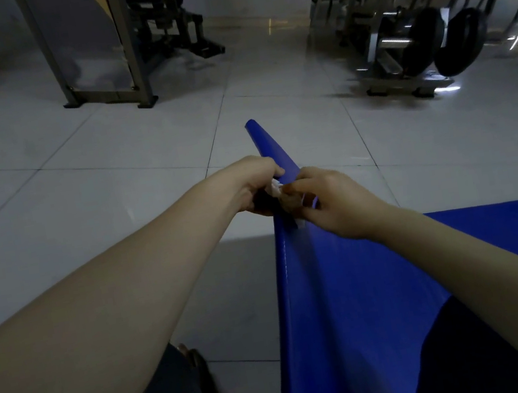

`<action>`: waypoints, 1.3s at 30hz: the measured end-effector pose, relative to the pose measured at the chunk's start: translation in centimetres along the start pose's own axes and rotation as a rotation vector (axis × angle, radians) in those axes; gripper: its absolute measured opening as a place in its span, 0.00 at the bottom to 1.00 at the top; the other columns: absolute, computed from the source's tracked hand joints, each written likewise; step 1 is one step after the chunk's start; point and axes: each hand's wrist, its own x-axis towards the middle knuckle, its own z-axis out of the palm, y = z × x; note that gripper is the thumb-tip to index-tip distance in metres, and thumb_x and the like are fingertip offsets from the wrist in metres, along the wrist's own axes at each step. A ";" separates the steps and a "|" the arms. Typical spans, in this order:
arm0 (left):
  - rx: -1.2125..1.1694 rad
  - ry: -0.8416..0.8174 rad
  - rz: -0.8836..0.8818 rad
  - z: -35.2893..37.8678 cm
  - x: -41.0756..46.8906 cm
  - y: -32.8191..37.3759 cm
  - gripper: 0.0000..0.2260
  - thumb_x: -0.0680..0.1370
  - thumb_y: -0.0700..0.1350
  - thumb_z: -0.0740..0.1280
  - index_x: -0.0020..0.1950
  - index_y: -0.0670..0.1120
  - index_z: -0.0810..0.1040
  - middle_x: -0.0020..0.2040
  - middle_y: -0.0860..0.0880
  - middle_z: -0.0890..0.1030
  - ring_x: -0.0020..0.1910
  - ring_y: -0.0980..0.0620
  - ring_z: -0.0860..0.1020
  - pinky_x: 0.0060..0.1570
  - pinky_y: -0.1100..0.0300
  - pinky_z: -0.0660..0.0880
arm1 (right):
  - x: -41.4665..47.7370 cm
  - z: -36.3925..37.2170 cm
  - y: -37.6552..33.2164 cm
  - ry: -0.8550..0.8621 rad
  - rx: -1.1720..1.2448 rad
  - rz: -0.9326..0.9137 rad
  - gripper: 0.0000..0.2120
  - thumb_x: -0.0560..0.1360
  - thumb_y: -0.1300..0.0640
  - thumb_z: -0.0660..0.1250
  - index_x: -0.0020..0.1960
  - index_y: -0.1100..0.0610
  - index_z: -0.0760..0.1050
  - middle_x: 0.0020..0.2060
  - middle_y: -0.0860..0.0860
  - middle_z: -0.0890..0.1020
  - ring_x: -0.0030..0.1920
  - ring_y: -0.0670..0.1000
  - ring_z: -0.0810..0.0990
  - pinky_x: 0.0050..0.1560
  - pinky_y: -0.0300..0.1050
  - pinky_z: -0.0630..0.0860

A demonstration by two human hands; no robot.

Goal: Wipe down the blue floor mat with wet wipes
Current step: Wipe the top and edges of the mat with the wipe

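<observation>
Blue floor mat [334, 286], raised off the tiled floor [112, 186], is clasped by the left hand [258, 182], a wet wipe [277, 188] pinched against it by the right hand [333, 197]; the fold could be dropped if either grip is loosened.

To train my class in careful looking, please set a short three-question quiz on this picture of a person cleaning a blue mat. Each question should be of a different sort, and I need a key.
1. True or false: the left hand and the right hand meet at a lifted edge of the blue mat.
2. Where is the white wipe? A) tucked in a pocket; B) between the two hands at the mat's edge; C) draped over a chair.
3. Fill the gap: the pale floor beside the mat is laid with large square ____.
Key: 1 true; 2 B; 3 tiles.
</observation>
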 end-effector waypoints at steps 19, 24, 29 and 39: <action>0.071 -0.039 0.049 -0.4 -0.6 -0.1 0.03 0.79 0.38 0.67 0.46 0.41 0.79 0.37 0.46 0.83 0.36 0.49 0.83 0.44 0.56 0.83 | 0.2 1.5 -2.4 0.214 0.244 0.240 0.09 0.78 0.49 0.71 0.44 0.54 0.78 0.40 0.46 0.77 0.39 0.46 0.77 0.38 0.44 0.74; 0.222 -0.069 -0.010 -0.2 -0.5 -0.4 0.06 0.83 0.40 0.64 0.52 0.39 0.78 0.40 0.41 0.83 0.33 0.45 0.83 0.43 0.48 0.84 | -0.6 3.1 -3.0 0.186 0.423 0.312 0.03 0.80 0.57 0.70 0.50 0.51 0.76 0.39 0.43 0.83 0.42 0.42 0.82 0.45 0.46 0.82; 0.244 0.074 0.078 -0.4 0.4 -0.9 0.11 0.84 0.45 0.63 0.61 0.39 0.76 0.48 0.42 0.84 0.39 0.44 0.85 0.30 0.54 0.82 | -5.4 4.2 -7.4 -0.046 0.506 0.080 0.07 0.79 0.64 0.68 0.55 0.57 0.80 0.48 0.47 0.83 0.48 0.45 0.84 0.51 0.46 0.82; 0.043 0.102 0.066 0.6 -0.6 -0.6 0.03 0.78 0.35 0.66 0.48 0.40 0.78 0.45 0.42 0.83 0.39 0.47 0.82 0.35 0.56 0.78 | -0.6 2.6 -3.9 0.141 0.169 0.149 0.06 0.79 0.58 0.67 0.55 0.55 0.78 0.50 0.47 0.75 0.45 0.50 0.77 0.47 0.52 0.80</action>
